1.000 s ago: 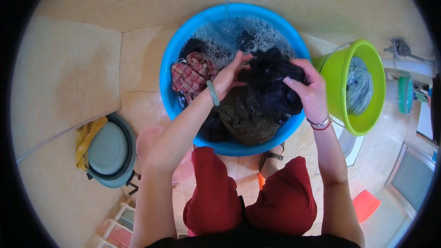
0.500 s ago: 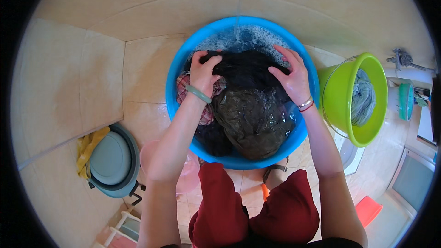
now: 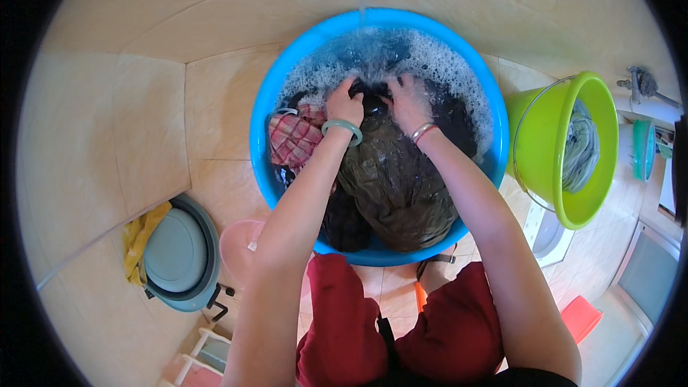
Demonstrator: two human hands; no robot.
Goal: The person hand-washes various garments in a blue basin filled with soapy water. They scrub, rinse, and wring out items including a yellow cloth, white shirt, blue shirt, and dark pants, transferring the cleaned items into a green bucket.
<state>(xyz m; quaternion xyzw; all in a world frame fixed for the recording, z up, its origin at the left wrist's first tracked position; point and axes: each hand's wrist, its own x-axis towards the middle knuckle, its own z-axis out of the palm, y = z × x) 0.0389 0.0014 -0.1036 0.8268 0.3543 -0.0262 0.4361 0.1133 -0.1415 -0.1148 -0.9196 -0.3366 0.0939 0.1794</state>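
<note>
Extending both forearms (image 3: 294, 222) from the lower edge, converging over the far half of a round blue basin (image 3: 256, 150). Holding left hand (image 3: 345, 106) with back upward, bending fingers down against a wet black garment (image 3: 374, 104); wearing a pale green bangle (image 3: 331, 124) at the wrist. Slanting right hand (image 3: 409, 107) inward from the opposite side, dipping fingers into splash beside the same garment; wearing thin bracelets (image 3: 423, 131). Spacing hands narrowly, with black fabric bulging between. Noting each grip as partly curled and in contact with wet fabric; cannot tell whether clamped or loose, owing to splash and dark cloth at the fingertips.

Locating black garment in the far-middle part of the basin, just under a falling water stream (image 3: 362, 0). Recording white suds (image 3: 459, 64) along the far and right inner edges; pink plaid cloth (image 3: 294, 137) at left; olive-brown garment (image 3: 398, 186) bulging toward the near rim, partly below the right forearm.

Checking clearance: tight on the right, with a lime green bucket (image 3: 534, 136) just beside the rim; tight on the near side, with dark red trousers (image 3: 337, 315) close by; wider on the left, across bare tiled floor (image 3: 222, 129) toward the wall (image 3: 100, 122).
</note>
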